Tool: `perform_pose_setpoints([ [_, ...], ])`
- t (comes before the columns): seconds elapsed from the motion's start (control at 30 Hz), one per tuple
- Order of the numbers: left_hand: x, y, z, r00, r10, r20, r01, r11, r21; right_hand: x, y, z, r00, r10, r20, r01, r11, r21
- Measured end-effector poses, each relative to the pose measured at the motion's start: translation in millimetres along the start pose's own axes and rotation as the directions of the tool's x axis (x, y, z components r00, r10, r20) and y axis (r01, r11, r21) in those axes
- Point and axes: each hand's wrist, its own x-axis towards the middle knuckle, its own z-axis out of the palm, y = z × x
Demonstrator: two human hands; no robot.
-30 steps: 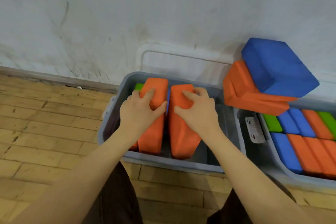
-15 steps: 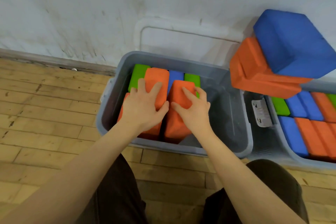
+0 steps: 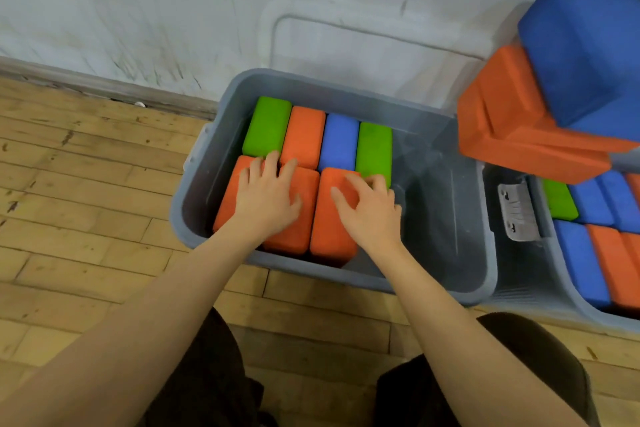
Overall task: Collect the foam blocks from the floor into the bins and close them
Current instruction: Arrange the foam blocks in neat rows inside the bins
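Note:
A grey bin (image 3: 446, 281) stands on the wooden floor against the wall. Its back row holds a green block (image 3: 266, 125), an orange one, a blue block (image 3: 339, 140) and another green one. In the front row lie orange blocks: my left hand (image 3: 266, 198) presses flat on the left ones (image 3: 294, 229), and my right hand (image 3: 367, 208) rests with loosely bent fingers on the right orange block (image 3: 329, 239). The bin's right part holds no blocks.
A second grey bin (image 3: 568, 295) at the right is packed with blue, orange and green blocks. Large orange (image 3: 512, 125) and blue (image 3: 588, 55) foam blocks are stacked above it. A pale lid (image 3: 374, 48) leans on the wall. My dark-trousered knees are below.
Both hands have lowered the two orange blocks from upright into the bin's front row, and now lie on top of them.

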Motion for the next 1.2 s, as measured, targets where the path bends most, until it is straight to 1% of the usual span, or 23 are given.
perform_pose_setpoints([
  [0.07,12.1,-0.2,11.2,1.0,-0.011,0.011,0.011,0.999,-0.032,8.9,5.8,11.8,0.998,-0.057,-0.023,0.055,0.995,-0.082],
  [0.13,26.1,-2.3,22.1,0.998,-0.019,0.054,0.019,1.0,0.0,21.9,13.2,24.5,0.994,-0.107,-0.011,0.106,0.989,-0.106],
  [0.23,42.6,-6.2,32.7,0.99,-0.042,0.132,0.042,0.999,0.003,41.7,25.2,41.6,0.983,-0.182,0.029,0.184,0.974,-0.135],
  [0.3,45.9,-10.5,40.4,0.99,-0.026,0.14,0.02,0.999,0.039,48.7,30.8,51.5,0.973,-0.226,0.048,0.231,0.958,-0.171],
  [0.33,45.8,-15.0,43.5,0.993,0.005,0.117,-0.013,0.998,0.066,49.9,31.6,55.8,0.971,-0.233,0.047,0.238,0.956,-0.174],
  [0.4,46.0,-25.9,46.4,0.995,0.094,0.039,-0.098,0.99,0.1,49.8,28.7,62.5,0.975,-0.22,0.022,0.22,0.962,-0.161],
  [0.47,46.1,-35.5,50.9,0.986,0.155,-0.058,-0.148,0.982,0.115,50.4,23.6,67.5,0.977,-0.213,-0.012,0.208,0.963,-0.175],
  [0.6,44.2,-27.4,56.7,0.987,0.119,-0.104,-0.108,0.989,0.105,50.1,18.0,73.2,0.976,-0.206,-0.076,0.185,0.957,-0.222],
  [0.73,44.5,-22.8,58.6,0.99,0.103,-0.094,-0.095,0.992,0.084,52.7,19.4,75.5,0.966,-0.231,-0.116,0.197,0.948,-0.25],
  [0.83,47.4,-25.6,55.6,0.99,0.121,-0.079,-0.115,0.99,0.079,54.2,18.7,74.4,0.98,-0.185,-0.07,0.168,0.967,-0.193],
  [0.87,48.8,-24.7,52.5,0.993,0.101,-0.066,-0.097,0.994,0.054,54.8,19.3,74.3,0.983,-0.176,-0.057,0.165,0.972,-0.167],
  [0.93,53.8,-19.6,43.9,1.0,0.021,0.003,-0.021,1.0,0.0,56.2,23.0,71.4,0.984,-0.171,-0.043,0.165,0.979,-0.124],
  [0.97,55.4,-16.7,42.4,1.0,-0.015,0.009,0.015,1.0,-0.013,57.0,25.3,69.6,0.982,-0.181,-0.043,0.175,0.977,-0.118],
  [1.0,55.0,-13.5,43.0,1.0,-0.028,-0.005,0.028,1.0,-0.002,57.3,27.8,68.3,0.979,-0.197,-0.046,0.19,0.974,-0.125],
  [1.07,52.2,-9.0,49.0,0.999,-0.001,-0.038,0.004,0.998,0.058,55.9,30.0,69.3,0.974,-0.215,-0.066,0.203,0.967,-0.155],
  [1.13,50.9,-9.4,57.1,0.997,0.008,-0.077,-0.002,0.997,0.08,53.7,28.1,73.6,0.971,-0.215,-0.103,0.194,0.965,-0.177],
  [1.2,51.9,-10.1,58.2,0.998,-0.004,-0.065,0.009,0.997,0.077,53.1,24.5,75.3,0.97,-0.202,-0.134,0.177,0.968,-0.178],
])
